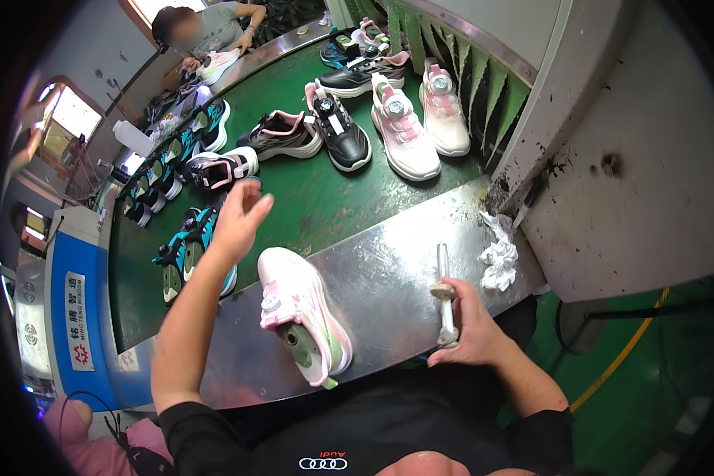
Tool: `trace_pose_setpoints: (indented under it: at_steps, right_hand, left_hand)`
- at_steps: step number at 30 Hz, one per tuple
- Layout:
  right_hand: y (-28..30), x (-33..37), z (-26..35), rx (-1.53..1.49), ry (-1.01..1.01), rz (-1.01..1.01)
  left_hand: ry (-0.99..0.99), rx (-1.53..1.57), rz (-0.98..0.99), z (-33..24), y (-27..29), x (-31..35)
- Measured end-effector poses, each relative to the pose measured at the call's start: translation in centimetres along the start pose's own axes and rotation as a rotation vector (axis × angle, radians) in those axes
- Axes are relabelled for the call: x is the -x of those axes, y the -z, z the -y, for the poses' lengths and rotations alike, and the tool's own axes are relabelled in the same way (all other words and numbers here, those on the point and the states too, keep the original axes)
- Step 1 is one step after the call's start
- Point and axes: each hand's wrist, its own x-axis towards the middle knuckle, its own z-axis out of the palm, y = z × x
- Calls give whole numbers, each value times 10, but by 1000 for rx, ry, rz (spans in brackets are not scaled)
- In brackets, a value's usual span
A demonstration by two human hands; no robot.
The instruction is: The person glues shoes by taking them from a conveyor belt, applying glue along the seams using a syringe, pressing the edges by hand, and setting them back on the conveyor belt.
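Observation:
My left hand (242, 222) reaches over the green belt, thumb apart from the fingers, close to a black shoe with pink lining (220, 168). Its fingertips are partly hidden, so contact with that shoe is unclear. In my right hand (476, 324) is a short tool with a shiny metal rod (443, 260) and a beige, worn-looking collar, held above the steel edge. Between my arms, a white and pink shoe with a dial (301, 309) rests on the steel ledge (389, 278), heel toward me.
Beyond my left hand, several black, white-pink and teal shoes stand on the green belt (293, 198). Crumpled white tissue (500, 252) lies by the machine wall at right. Green strips (472, 83) hang over the far opening. Another person (214, 32) handles a shoe across the belt.

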Motion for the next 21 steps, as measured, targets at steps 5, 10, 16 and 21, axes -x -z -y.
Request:
trace_pose_setpoints:
  at_steps: [5,10,16,21]
  right_hand:
    - [-15,-12,-16,170,225,-64]
    - [-11,-17,-23,170,229,-52]
    - [-10,-17,-28,163,184,-63]
    - [-10,-13,-28,141,153,-30]
  left_hand:
    - [-78,-306,-86,-57,-39,-129]
    - [-243,-717,-187,-81,-88,-243]
    - [-212,-713,-126,-75,-141,-308]
    - [-144,-789,19,-77,-152,-326]
